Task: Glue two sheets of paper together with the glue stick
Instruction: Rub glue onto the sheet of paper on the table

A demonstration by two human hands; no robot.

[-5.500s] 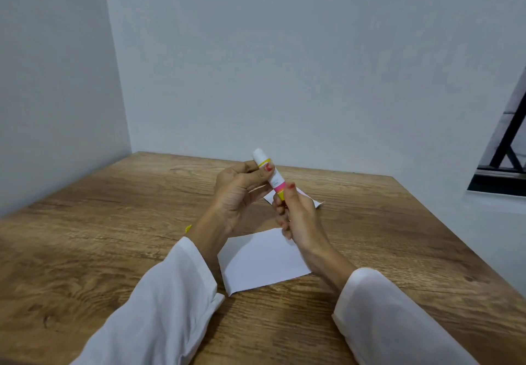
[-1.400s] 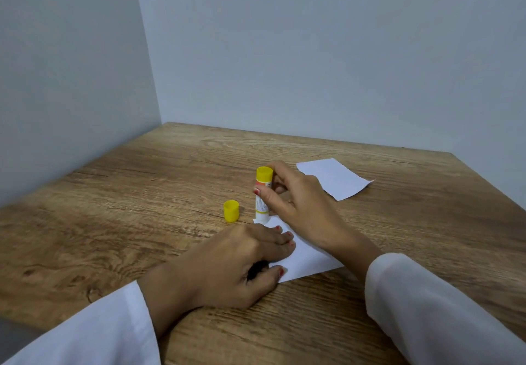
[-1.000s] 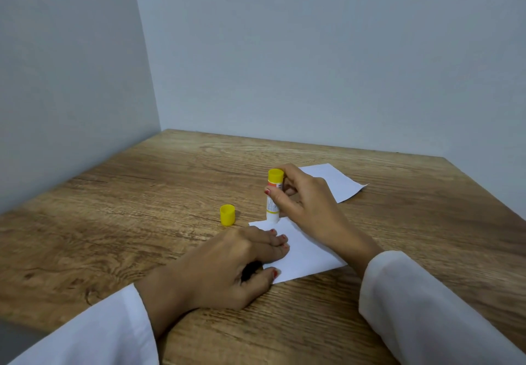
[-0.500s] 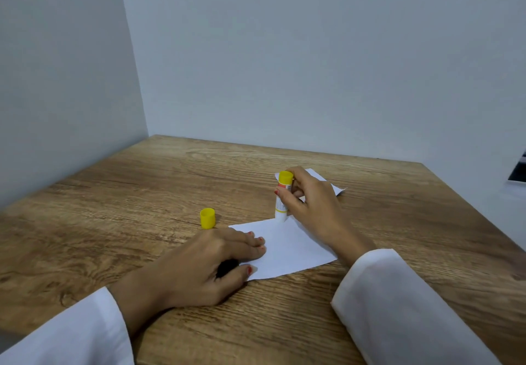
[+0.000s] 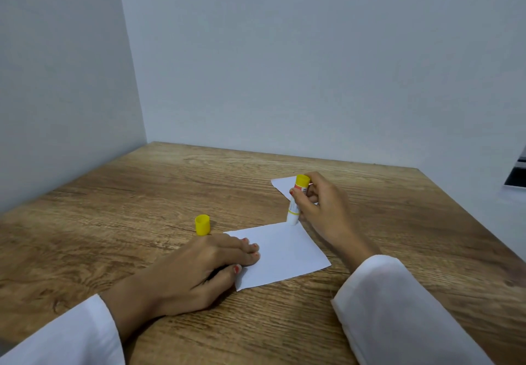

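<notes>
Two sheets of white paper are seen on the wooden table. The nearer sheet lies flat in front of the person, and the farther sheet lies beyond it, partly hidden behind the right hand. The two sheets are apart, with bare wood between them.

One glue stick is held nearly upright, slightly tilted, by the right hand, whose fingers and thumb are curled round its barrel. Its lower white end is set on the far right corner of the nearer sheet, and its yellow end points up. One yellow cap is stood on the table just beyond the left hand, separate from the stick and just off the far left corner of the nearer sheet.

The left hand is laid palm down on the table, with its fingers stretched out, close together and pressed on the left edge of the nearer sheet; the thumb is tucked under at the near left corner. Nothing is gripped by it.

Two white sleeves are seen, one left sleeve and one right sleeve, both at the bottom of the view. Two plain grey walls meet in a corner behind the table.
</notes>
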